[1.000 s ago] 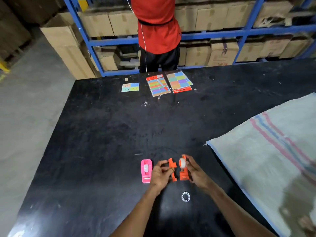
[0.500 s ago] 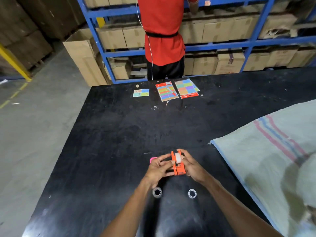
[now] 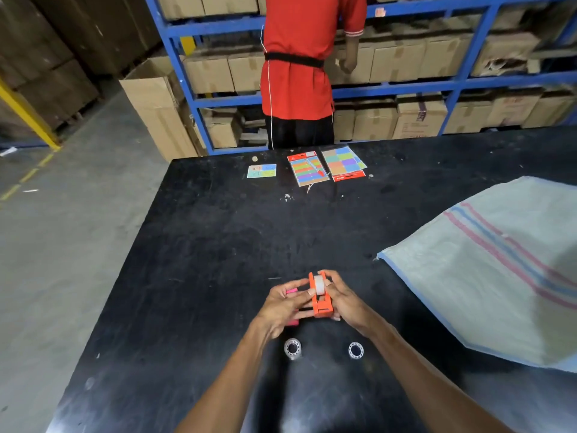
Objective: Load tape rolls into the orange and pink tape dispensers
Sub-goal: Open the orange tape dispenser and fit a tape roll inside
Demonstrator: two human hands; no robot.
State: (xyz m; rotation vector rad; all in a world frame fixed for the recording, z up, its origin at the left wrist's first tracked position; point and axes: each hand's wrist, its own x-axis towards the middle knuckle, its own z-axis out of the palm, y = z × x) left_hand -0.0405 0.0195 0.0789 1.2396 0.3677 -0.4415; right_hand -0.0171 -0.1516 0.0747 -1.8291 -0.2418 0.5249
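Between our two hands at the near table [image 3: 218, 245] edge, left hand [image 3: 282, 304] and right hand [image 3: 345, 303] pinch the orange dispenser [image 3: 321, 303], long axis pointing away from us, roll [image 3: 318, 284] seated; pink dispenser [image 3: 292, 291] lies under the left hand, nearer it, spare rolls [image 3: 292, 348] just below.

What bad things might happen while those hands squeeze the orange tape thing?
1. The two spare tape rolls lie loose just under the forearms; a nudge might send them rolling.
2. The pink dispenser is mostly hidden under the left hand, so it may get bumped.
3. The roll in the orange dispenser could pop out if the right hand pinches unevenly.
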